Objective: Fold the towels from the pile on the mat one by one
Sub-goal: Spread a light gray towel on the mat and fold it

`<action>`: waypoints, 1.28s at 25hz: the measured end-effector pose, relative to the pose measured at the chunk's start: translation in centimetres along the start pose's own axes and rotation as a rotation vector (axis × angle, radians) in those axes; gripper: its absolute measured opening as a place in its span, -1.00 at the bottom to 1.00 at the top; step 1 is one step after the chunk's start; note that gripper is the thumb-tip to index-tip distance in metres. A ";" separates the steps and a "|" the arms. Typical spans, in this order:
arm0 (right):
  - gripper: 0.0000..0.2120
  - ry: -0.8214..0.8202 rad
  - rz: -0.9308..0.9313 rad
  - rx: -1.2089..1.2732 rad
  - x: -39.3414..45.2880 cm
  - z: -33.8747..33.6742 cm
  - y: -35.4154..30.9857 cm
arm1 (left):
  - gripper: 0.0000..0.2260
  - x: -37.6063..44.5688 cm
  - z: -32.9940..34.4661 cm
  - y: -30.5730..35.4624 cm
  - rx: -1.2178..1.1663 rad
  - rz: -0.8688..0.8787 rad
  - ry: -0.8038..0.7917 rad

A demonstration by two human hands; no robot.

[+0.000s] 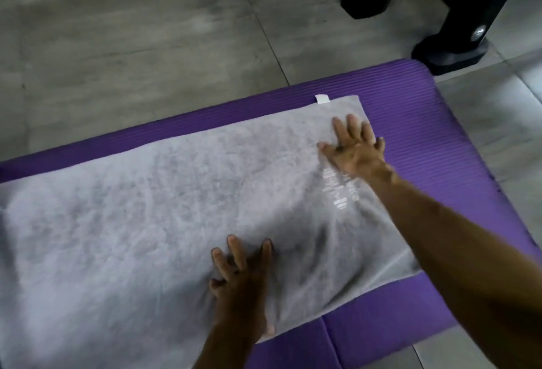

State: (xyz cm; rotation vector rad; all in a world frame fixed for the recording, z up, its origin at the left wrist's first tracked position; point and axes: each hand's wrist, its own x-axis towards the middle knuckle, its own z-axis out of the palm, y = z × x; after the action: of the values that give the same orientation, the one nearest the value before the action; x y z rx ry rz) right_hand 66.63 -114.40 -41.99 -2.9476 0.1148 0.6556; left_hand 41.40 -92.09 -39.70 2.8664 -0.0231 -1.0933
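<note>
Lying flat across the purple mat (434,122), a pale grey towel (164,210) covered most of it, long side running with the mat's long edges. Its far right corner had a small white tag (321,99) sticking out over the mat's far edge strip, and some faint white lettering (337,189) showed near the towel's right end. The person had both palms down on it. The left hand (243,283) pressed on the towel close to the mat's near edge, fingers straight and spread wide, gripping nothing. The right hand (353,145) lay flat up by the towel's far right corner, fingers also fanned wide, with the little finger about at the towel's right edge. Both bare forearms came in from the near right. The mat sat on grey floor tiles (117,45), and some black furniture (448,16) stood off the mat's far right corner. The shot was pretty blurry, so cloth texture was hard to read.
</note>
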 end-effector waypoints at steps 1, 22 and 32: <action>-0.32 -0.003 0.104 0.017 1.8 -1.9 0.8 | 0.21 0.0 -0.3 -0.1 0.022 0.011 -0.001; -0.50 0.113 -1.078 -0.112 -25.3 13.5 -15.4 | -0.68 -12.4 6.5 -36.1 -1.146 -1.207 0.831; -0.72 0.094 -1.210 -0.306 -23.9 12.8 -21.9 | -0.82 -16.3 7.1 -37.1 -1.687 -1.297 1.388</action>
State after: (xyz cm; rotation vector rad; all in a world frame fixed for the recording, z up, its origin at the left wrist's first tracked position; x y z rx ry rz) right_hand 41.88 -89.86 -41.10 -2.5544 -1.6929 0.3215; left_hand 24.01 -54.86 -36.90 1.1024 1.7394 0.8950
